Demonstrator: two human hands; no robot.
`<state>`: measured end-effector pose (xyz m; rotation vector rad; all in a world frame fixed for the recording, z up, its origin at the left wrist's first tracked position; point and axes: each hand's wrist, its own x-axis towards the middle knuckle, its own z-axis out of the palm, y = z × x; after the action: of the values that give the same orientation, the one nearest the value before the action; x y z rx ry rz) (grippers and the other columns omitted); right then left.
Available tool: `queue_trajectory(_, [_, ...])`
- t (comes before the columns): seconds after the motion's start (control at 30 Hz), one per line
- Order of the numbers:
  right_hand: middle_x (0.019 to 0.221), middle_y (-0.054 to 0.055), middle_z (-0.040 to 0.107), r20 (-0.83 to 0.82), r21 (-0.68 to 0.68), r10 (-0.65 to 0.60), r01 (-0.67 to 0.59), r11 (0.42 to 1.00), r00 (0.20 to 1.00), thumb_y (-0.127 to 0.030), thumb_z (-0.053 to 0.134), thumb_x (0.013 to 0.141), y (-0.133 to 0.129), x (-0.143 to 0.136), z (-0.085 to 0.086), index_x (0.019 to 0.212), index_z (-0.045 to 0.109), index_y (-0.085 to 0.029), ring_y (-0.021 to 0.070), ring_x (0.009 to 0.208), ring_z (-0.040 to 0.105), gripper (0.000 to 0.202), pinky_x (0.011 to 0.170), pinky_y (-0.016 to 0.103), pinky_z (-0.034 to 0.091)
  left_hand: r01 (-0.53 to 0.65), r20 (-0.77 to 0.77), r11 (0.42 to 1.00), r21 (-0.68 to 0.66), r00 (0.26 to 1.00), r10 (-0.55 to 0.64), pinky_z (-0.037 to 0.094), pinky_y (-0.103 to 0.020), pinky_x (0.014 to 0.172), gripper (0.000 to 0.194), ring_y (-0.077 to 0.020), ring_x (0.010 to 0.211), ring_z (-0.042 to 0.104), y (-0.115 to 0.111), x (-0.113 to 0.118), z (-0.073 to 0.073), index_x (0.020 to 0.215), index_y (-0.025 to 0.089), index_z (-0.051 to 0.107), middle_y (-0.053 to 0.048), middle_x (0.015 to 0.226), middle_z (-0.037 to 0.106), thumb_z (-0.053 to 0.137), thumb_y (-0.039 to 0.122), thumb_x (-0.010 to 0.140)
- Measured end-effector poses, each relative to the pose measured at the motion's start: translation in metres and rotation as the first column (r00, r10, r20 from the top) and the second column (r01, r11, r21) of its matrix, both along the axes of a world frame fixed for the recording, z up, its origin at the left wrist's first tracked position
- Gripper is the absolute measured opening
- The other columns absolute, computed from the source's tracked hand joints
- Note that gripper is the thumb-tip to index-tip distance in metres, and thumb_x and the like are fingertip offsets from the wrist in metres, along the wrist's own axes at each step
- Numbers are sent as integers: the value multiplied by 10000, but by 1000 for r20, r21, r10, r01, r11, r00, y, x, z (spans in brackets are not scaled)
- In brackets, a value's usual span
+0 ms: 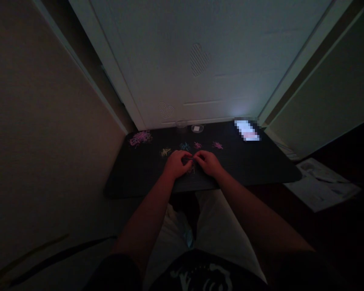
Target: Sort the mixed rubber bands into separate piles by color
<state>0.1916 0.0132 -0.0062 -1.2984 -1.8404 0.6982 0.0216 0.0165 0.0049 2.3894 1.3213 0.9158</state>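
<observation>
Above the front of a dark tabletop (pixel 133 173), my left hand (pixel 178 163) and my right hand (pixel 207 162) meet almost fingertip to fingertip. The left fingers are closed on a thin, dark, stick-like thing (pixel 188 158), too dim to name. My right fingers pinch close to its end; what they hold is too small to tell. Just below my fingertips lies a small pale pink heap (pixel 191 169) of thin pieces, perhaps small rubber bands. Behind my hands are little heaps of similar pieces: yellow (pixel 165 152), blue (pixel 184 146), pink (pixel 197 145) and magenta (pixel 217 145).
A larger pink-purple heap (pixel 140 138) lies at the table's back left. By the white panel (pixel 200 89) are a clear container (pixel 182 124) and a round clear lid or dish (pixel 197 128) with a white label. A lit phone (pixel 247 130) is at back right. Papers (pixel 321 184) lie right.
</observation>
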Motion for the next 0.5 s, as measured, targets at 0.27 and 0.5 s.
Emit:
queue_trajectory(0.27, [728,16,615,64,16,48,-49,999,997,-271,476,820,-7,-2,5,780,613,-169,129,663,526,176,624,239,394,-14,64,999,-40,998,16,457,-318,756,112,-173,789,576,0,-4,0,813,199,652,-28,792,663,575,218,734])
queue_trajectory(0.5, [728,11,608,73,8,38,-39,999,997,-273,464,826,-7,-2,6,772,589,-176,133,679,530,168,641,237,393,6,134,999,-52,991,1,462,-308,749,101,-166,782,586,-1,-5,0,797,196,654,-27,793,666,589,235,730])
